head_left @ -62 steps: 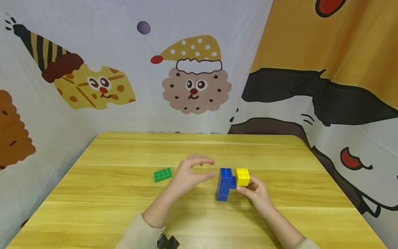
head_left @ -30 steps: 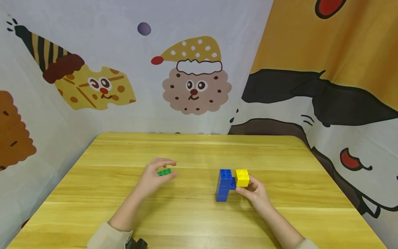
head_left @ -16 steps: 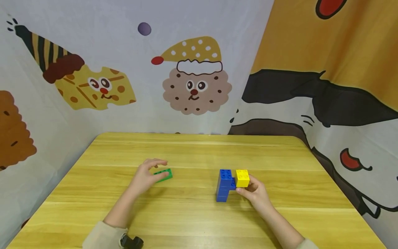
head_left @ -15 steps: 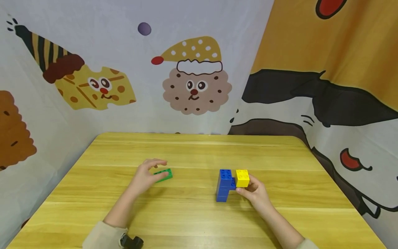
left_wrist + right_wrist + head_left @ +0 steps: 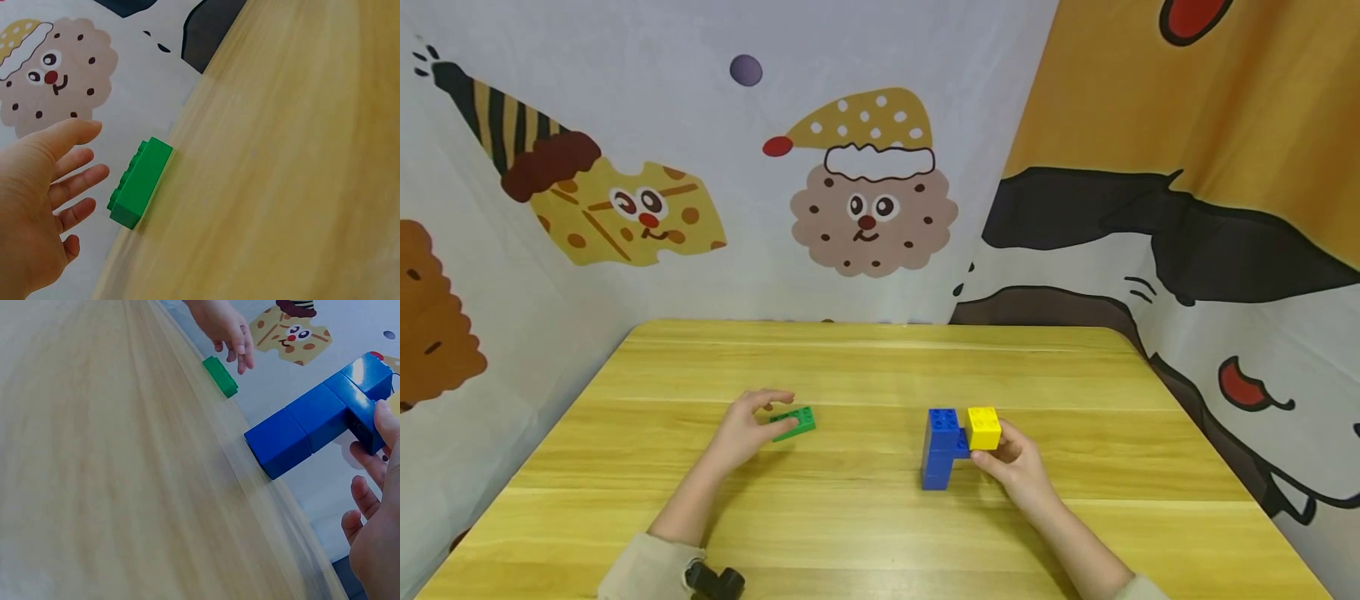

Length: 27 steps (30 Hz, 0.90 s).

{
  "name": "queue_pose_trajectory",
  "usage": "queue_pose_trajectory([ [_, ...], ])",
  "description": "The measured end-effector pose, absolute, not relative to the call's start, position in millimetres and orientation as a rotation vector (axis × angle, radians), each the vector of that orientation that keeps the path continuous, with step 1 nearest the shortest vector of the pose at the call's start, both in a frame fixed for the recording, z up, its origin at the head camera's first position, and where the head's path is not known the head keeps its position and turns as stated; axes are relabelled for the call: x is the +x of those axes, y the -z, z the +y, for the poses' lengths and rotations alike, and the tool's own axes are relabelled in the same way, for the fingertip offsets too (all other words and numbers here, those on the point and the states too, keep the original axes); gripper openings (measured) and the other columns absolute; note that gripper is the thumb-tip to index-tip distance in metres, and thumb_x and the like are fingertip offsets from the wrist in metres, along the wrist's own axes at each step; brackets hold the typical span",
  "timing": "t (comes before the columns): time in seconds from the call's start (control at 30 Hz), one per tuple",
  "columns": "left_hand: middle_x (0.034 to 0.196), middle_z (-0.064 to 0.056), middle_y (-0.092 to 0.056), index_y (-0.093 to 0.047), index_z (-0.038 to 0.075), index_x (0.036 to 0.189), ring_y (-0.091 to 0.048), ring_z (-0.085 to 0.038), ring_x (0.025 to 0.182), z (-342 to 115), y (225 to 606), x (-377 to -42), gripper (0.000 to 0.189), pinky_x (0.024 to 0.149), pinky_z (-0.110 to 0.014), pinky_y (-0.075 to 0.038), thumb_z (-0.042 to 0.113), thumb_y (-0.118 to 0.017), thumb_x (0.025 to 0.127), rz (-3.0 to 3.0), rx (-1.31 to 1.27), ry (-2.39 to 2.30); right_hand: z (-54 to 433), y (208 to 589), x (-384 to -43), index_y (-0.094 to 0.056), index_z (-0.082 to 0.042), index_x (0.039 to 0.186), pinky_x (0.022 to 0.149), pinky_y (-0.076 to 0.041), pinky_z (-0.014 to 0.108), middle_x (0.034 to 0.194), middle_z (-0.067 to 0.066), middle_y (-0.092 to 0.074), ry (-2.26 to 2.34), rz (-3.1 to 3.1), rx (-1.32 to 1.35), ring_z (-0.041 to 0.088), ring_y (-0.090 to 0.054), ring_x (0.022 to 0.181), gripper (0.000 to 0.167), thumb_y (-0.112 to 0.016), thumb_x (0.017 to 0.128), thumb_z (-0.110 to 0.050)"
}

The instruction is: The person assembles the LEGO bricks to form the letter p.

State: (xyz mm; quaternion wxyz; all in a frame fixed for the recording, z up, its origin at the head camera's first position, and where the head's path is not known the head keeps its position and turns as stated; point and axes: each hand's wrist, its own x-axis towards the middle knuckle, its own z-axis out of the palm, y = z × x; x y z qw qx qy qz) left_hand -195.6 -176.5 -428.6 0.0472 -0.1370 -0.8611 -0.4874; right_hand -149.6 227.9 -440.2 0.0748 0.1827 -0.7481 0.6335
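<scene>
My left hand (image 5: 739,433) hovers at the green brick (image 5: 806,418), fingers parted and loosely bent. In the left wrist view a gap shows between the fingertips and the green brick (image 5: 144,183), which lies on the table. On the right, my right hand (image 5: 1021,468) pinches a yellow brick (image 5: 982,427) between thumb and fingers. It joins a blue brick stack (image 5: 940,454) with a side arm. The right wrist view shows the thumb at the blue stack's (image 5: 300,434) arm; most of the yellow brick is cut off there. Whether the stack touches the table I cannot tell.
The wooden table (image 5: 865,533) carries the bricks. Behind it hangs a cloth backdrop (image 5: 700,292) printed with cartoon food figures. A black wrist camera (image 5: 715,581) sits at the left sleeve cuff.
My left hand has moved left from beside the blue stack to the green brick, dropping slightly lately. My right hand has stayed nearly still with the yellow brick.
</scene>
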Motion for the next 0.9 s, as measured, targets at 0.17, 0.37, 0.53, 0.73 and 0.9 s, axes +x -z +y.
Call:
queue_pose_trajectory([
  [0.17,0.117,-0.007,-0.061,-0.064,0.005,0.123,-0.048,-0.032,0.106,-177.8,432.7,-197.2,0.045,0.075,-0.041,-0.044,0.02,-0.077,0.083,-2.643,-0.405,1.483,228.3,439.6,-148.7,-0.052,0.012,0.121,0.08,-0.048,0.024,0.103,-0.001,-0.065,-1.879,-2.259,0.552,0.012,-0.06,0.091,0.037,-0.065,0.086,0.006],
  [0.37,0.112,-0.012,-0.061,-0.064,0.003,0.121,-0.049,-0.031,0.099,-179.2,439.3,-199.6,0.045,0.069,-0.036,-0.046,0.017,-0.078,0.08,-2.661,-0.395,1.486,228.6,437.6,-147.9,-0.053,0.01,0.123,0.081,-0.048,0.025,0.105,0.0,-0.065,-1.881,-2.278,0.539,0.014,-0.059,0.092,0.037,-0.064,0.088,0.004],
  [0.53,0.114,-0.012,-0.062,-0.065,0.002,0.12,-0.052,-0.028,0.098,-179.8,444.1,-201.8,0.044,0.074,-0.036,-0.047,0.013,-0.078,0.08,-2.676,-0.397,1.506,228.7,435.9,-147.5,-0.053,0.009,0.124,0.083,-0.047,0.026,0.108,0.001,-0.065,-1.889,-2.293,0.524,0.015,-0.059,0.095,0.037,-0.063,0.088,0.002],
  [0.73,0.117,-0.011,-0.062,-0.065,0.002,0.12,-0.053,-0.027,0.1,-180.7,448.6,-202.6,0.043,0.081,-0.04,-0.048,0.01,-0.077,0.08,-2.691,-0.414,1.522,227.7,433.7,-146.6,-0.054,0.009,0.123,0.082,-0.047,0.026,0.107,0.0,-0.065,-1.883,-2.305,0.49,0.015,-0.06,0.095,0.038,-0.064,0.088,0.001],
  [0.9,0.118,-0.011,-0.063,-0.065,0.003,0.121,-0.055,-0.027,0.102,-180.9,451.4,-201.7,0.043,0.086,-0.044,-0.046,0.008,-0.077,0.08,-2.708,-0.429,1.501,227.6,434.1,-146.7,-0.054,0.01,0.123,0.082,-0.047,0.025,0.107,-0.001,-0.065,-1.886,-2.308,0.463,0.014,-0.06,0.095,0.038,-0.064,0.088,0.001],
])
